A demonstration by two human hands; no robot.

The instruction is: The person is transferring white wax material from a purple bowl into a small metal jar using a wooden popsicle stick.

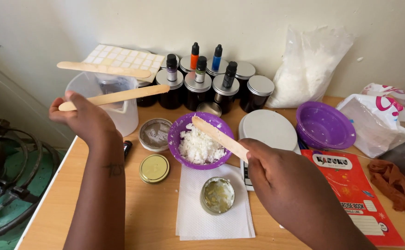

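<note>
My left hand (83, 119) is raised over the table's left part and is shut on a flat wooden stick (119, 96) that points right. A second wooden stick (104, 69) lies just above it, over the clear plastic jug (127, 116); what holds it I cannot tell. My right hand (269, 169) grips another wooden stick (218, 135), whose tip reaches over a purple bowl (179, 127) of white flakes (198, 148). Below the bowl, a small round tin (217, 196) with pale yellow residue stands on a white paper towel (193, 222).
Dark jars with silver lids (258, 92) and small dropper bottles (201, 69) line the wall. A bag of white flakes (306, 69), an empty purple bowl (325, 125), a white round scale (269, 127), a red exercise book (359, 194), a gold lid (154, 168). A stove (3, 185) is beyond the left edge.
</note>
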